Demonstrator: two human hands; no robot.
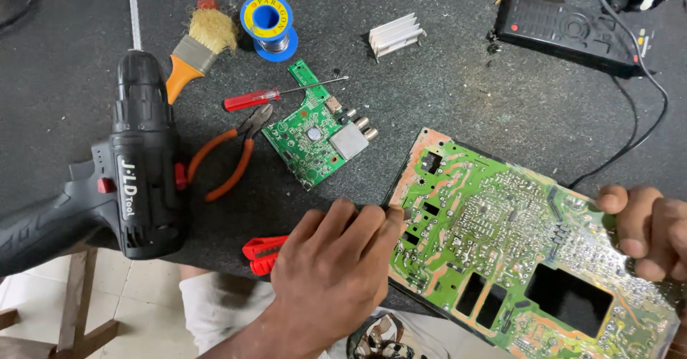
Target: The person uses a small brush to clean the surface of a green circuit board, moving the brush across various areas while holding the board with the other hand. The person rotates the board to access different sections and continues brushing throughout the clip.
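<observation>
The large green circuit board (515,244) lies solder side up at the near right of the dark table (465,94), tilted, with its lower edge projecting past the table edge.

Left hand (333,266): positioned at the board's left edge, fingers curled together, fingertips (390,216) pinched against the rim of the board. Whether a small item is pinched between them cannot be determined.

Right hand (647,230): positioned at the board's far right edge, fingers bent over the rim, gripping the board.

Surrounding items:
- A black cordless drill (136,166) lies at the left, its handle overhanging the table edge.
- Orange-handled pliers (229,155) lie just beside the drill.
- A red-handled screwdriver (265,98) lies just beyond the pliers.
- A small green circuit board (315,134) with metal connectors lies near the centre, touching the screwdriver shaft.
- A paintbrush (197,48) and a blue solder spool (268,26) sit at the far side.
- A finned aluminium heat sink (395,36) is near the spool.
- A black remote control (565,30) lies at the far right.
- A red tool (263,253) lies by the left wrist.
</observation>
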